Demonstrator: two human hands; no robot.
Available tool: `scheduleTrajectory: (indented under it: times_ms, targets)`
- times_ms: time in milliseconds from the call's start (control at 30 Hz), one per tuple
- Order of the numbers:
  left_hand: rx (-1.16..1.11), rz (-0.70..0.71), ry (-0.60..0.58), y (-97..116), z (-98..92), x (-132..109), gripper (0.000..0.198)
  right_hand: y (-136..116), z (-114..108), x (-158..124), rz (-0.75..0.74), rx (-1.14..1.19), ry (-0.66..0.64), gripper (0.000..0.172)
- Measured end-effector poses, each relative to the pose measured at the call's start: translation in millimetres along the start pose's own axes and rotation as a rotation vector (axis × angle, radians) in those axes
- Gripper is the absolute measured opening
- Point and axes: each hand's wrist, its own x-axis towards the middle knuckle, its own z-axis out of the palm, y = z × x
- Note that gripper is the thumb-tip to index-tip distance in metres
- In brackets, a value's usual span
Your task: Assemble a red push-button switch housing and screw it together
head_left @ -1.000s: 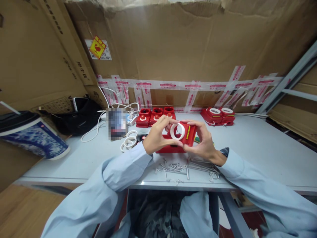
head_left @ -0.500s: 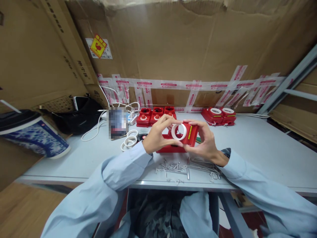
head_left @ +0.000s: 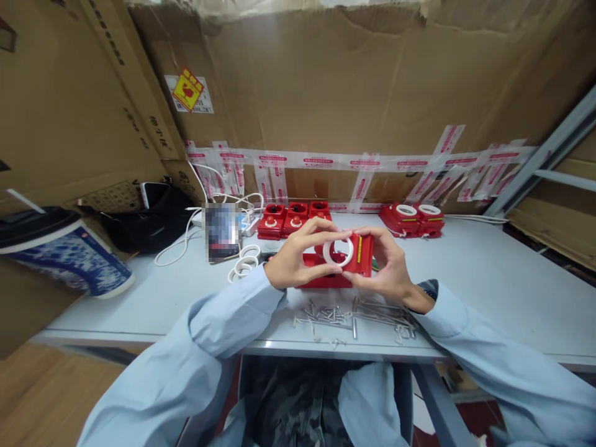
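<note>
The person's left hand and right hand meet above the middle of the pale grey table, both closed on a small red plastic box-shaped housing held tilted up toward the camera. A white plastic ring sits on the housing's face. The left hand is narrowed to a pinch: its forefinger lies along the top of the ring and its thumb presses at the ring's lower edge, the other fingers curled in. The right hand clasps the housing's right side, fingers arched over the top edge and thumb under the bottom corner.

Directly below the held piece, a flat red plastic base rests on the table, partly hidden by the hands. At 6 o'clock from it, near the table's front edge, lies a scatter of small silver metal screws. At 9 o'clock are loose white rings. At 11 o'clock stands a row of three red units; at 1 o'clock, two red units topped with white rings.
</note>
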Motion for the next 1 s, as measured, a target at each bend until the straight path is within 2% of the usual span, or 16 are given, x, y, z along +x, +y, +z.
scheduleTrajectory:
  times_ms: [200, 300, 367, 433, 533, 600, 700, 800, 900, 967, 1000]
  targets:
    - [-0.057, 0.076, -0.156, 1, -12.3, 2, 0.046, 2, -6, 1, 0.014, 0.068, -0.074, 0.064]
    - [-0.054, 0.091, -0.192, 5, -12.8, 2, 0.044, 2, -7, 2, 0.043, 0.059, -0.076, 0.063]
    - [-0.026, 0.081, -0.159, 7, -9.8, 2, 0.051, 1, -6, 2, 0.058, 0.048, -0.056, 0.063]
    - [0.032, 0.035, -0.071, 8, -5.9, 1, 0.061, 0, -4, 3, 0.053, 0.044, -0.039, 0.064]
    - [0.104, -0.038, 0.025, 7, -3.2, 0, 0.058, -1, -3, 3, 0.035, 0.047, -0.031, 0.064]
    - [0.09, -0.009, -0.018, 5, -5.5, 0, 0.054, -1, -4, 3, 0.047, 0.051, -0.041, 0.064]
    - [0.011, 0.075, -0.145, 5, -10.9, 1, 0.049, 0, -6, 3, 0.078, 0.079, -0.06, 0.062]
    - [-0.028, 0.08, -0.199, 8, -10.6, 1, 0.057, 0, -6, 4, 0.098, 0.104, -0.048, 0.061]
    - [0.008, 0.005, -0.081, 9, -5.0, 1, 0.068, -2, -4, 4, 0.103, 0.113, -0.049, 0.063]
    - [0.055, -0.04, 0.004, 9, -2.9, 0, 0.06, -3, -3, 3, 0.109, 0.107, -0.06, 0.064]
    - [0.066, -0.04, -0.001, 8, -3.0, 0, 0.054, -3, -3, 3, 0.112, 0.101, -0.067, 0.064]
